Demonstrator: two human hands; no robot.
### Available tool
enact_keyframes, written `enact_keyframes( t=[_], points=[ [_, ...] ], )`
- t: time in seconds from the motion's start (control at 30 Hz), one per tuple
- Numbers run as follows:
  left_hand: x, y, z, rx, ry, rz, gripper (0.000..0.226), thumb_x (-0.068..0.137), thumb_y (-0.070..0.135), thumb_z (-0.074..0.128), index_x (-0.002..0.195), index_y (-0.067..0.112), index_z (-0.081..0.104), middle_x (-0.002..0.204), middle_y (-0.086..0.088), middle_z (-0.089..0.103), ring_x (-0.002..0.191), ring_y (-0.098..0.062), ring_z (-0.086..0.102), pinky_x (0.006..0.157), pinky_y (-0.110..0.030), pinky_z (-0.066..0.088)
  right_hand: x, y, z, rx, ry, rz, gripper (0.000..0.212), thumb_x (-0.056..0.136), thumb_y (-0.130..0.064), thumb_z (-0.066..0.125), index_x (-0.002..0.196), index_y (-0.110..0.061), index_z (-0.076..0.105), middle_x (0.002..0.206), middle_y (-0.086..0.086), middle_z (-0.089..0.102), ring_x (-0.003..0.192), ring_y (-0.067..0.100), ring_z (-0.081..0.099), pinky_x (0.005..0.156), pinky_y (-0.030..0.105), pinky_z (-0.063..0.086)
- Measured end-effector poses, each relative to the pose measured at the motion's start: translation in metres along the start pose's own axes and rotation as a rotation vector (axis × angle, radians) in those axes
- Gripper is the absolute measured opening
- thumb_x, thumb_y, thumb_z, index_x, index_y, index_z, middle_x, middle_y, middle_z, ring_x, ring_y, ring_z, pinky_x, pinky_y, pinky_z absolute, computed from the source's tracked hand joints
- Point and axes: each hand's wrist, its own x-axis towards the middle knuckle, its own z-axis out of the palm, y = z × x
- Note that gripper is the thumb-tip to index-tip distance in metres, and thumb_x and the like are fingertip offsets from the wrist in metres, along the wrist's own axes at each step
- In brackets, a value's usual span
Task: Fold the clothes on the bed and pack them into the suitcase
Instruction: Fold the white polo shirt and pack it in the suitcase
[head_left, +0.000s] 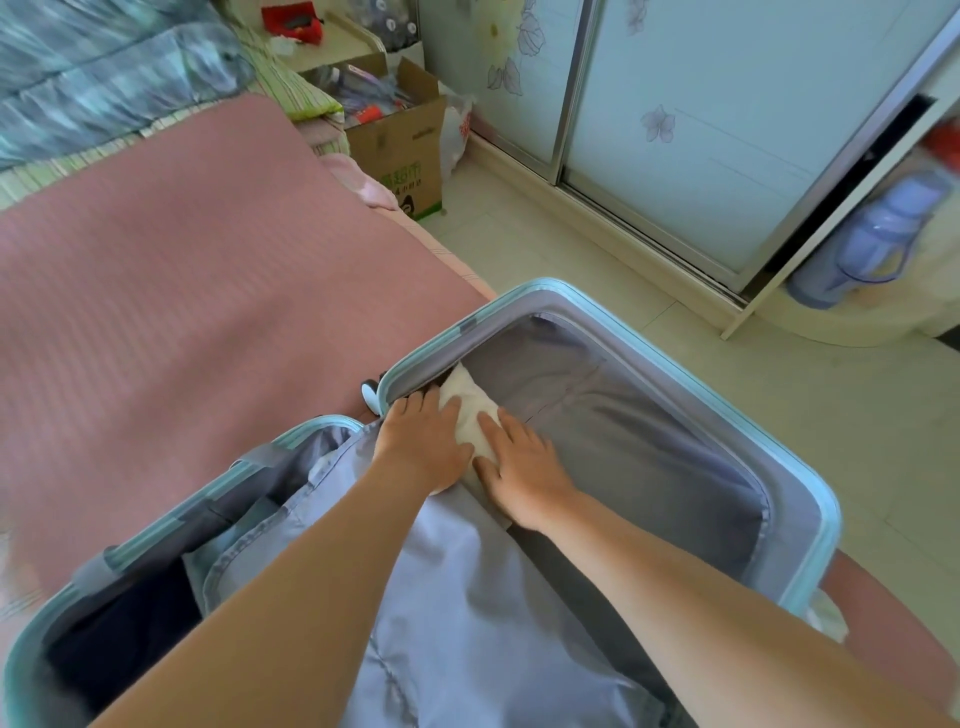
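Observation:
A light-blue suitcase (810, 483) lies open on the pink bed (182, 312), its grey lining showing. A folded cream garment (470, 410) sits in the far half, tucked into the corner near the hinge. My left hand (423, 441) presses flat on the garment's left side, fingers straight. Flat on its right side rests my right hand (519, 467), fingers spread. A grey divider flap (467, 597) hangs over the hinge under my forearms. Dark clothing (124, 623) lies in the near half at lower left.
Folded blue-green bedding (104, 78) lies at the head of the bed. A cardboard box (400, 135) with clutter stands on the floor beside the bed. A sliding wardrobe door (701, 130) stands at right, with a blue jug (872, 239) by it.

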Motion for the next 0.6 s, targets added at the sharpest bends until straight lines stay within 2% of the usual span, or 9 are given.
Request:
enact_keyframes(
  t=[0.07, 0.13, 0.23, 0.3, 0.37, 0.5, 0.6],
  points=[
    [-0.016, -0.002, -0.005, -0.147, 0.107, 0.002, 0.062, 0.099, 0.046, 0.040, 0.153, 0.020, 0.023, 0.159, -0.006, 0.024, 0.146, -0.023, 0.024, 0.118, -0.037, 0.019, -0.005, -0.005, -0.011, -0.033, 0.023, 0.011, 0.064, 0.104, -0.048, 0.033, 0.160, -0.026, 0.012, 0.168, 0.004, 0.010, 0.154, 0.024, 0.010, 0.122, 0.047, 0.014],
    [-0.041, -0.008, -0.011, -0.305, 0.234, -0.003, 0.055, 0.098, 0.038, 0.047, 0.149, 0.021, 0.034, 0.154, -0.001, 0.035, 0.142, -0.021, 0.030, 0.114, -0.035, 0.023, -0.015, -0.021, -0.026, -0.026, 0.085, 0.009, 0.061, 0.104, -0.045, 0.037, 0.159, -0.025, 0.021, 0.167, 0.004, 0.013, 0.153, 0.026, 0.013, 0.122, 0.047, 0.015],
    [-0.095, -0.022, -0.016, -0.433, 0.386, -0.045, 0.043, 0.095, 0.028, 0.053, 0.137, 0.020, 0.049, 0.133, 0.002, 0.052, 0.124, -0.023, 0.045, 0.103, -0.035, 0.033, -0.047, -0.060, -0.042, 0.087, 0.217, -0.044, 0.048, 0.102, -0.039, 0.047, 0.148, -0.023, 0.044, 0.157, 0.004, 0.035, 0.141, 0.028, 0.035, 0.114, 0.041, 0.028],
    [-0.138, -0.035, -0.014, -0.459, 0.454, -0.099, 0.036, 0.094, 0.025, 0.054, 0.129, 0.019, 0.054, 0.121, 0.001, 0.056, 0.115, -0.024, 0.050, 0.099, -0.035, 0.037, -0.078, -0.092, -0.044, 0.219, 0.235, -0.120, 0.038, 0.100, -0.030, 0.053, 0.136, -0.020, 0.057, 0.138, 0.005, 0.052, 0.125, 0.027, 0.051, 0.103, 0.039, 0.040],
    [-0.189, -0.047, -0.010, -0.493, 0.501, -0.151, 0.028, 0.094, 0.023, 0.054, 0.122, 0.017, 0.055, 0.112, 0.001, 0.058, 0.107, -0.023, 0.052, 0.096, -0.034, 0.038, -0.118, -0.128, -0.040, 0.344, 0.224, -0.181, 0.029, 0.099, -0.024, 0.054, 0.125, -0.018, 0.064, 0.122, 0.004, 0.060, 0.114, 0.022, 0.057, 0.097, 0.037, 0.045],
    [-0.300, -0.066, 0.017, -0.545, 0.614, -0.225, 0.017, 0.088, 0.019, 0.051, 0.104, 0.014, 0.056, 0.096, 0.000, 0.059, 0.091, -0.025, 0.055, 0.084, -0.038, 0.042, -0.202, -0.192, -0.011, 0.448, 0.142, -0.243, 0.026, 0.101, -0.019, 0.049, 0.121, -0.019, 0.066, 0.120, -0.001, 0.062, 0.102, 0.009, 0.061, 0.095, 0.029, 0.047],
    [-0.389, -0.078, 0.051, -0.598, 0.519, -0.326, 0.017, 0.088, 0.017, 0.051, 0.105, 0.016, 0.054, 0.100, 0.001, 0.057, 0.095, -0.025, 0.054, 0.087, -0.038, 0.041, -0.271, -0.238, 0.031, 0.448, 0.097, -0.316, 0.027, 0.099, -0.014, 0.048, 0.116, -0.017, 0.069, 0.113, 0.001, 0.069, 0.104, 0.015, 0.063, 0.092, 0.028, 0.049]
  ],
)
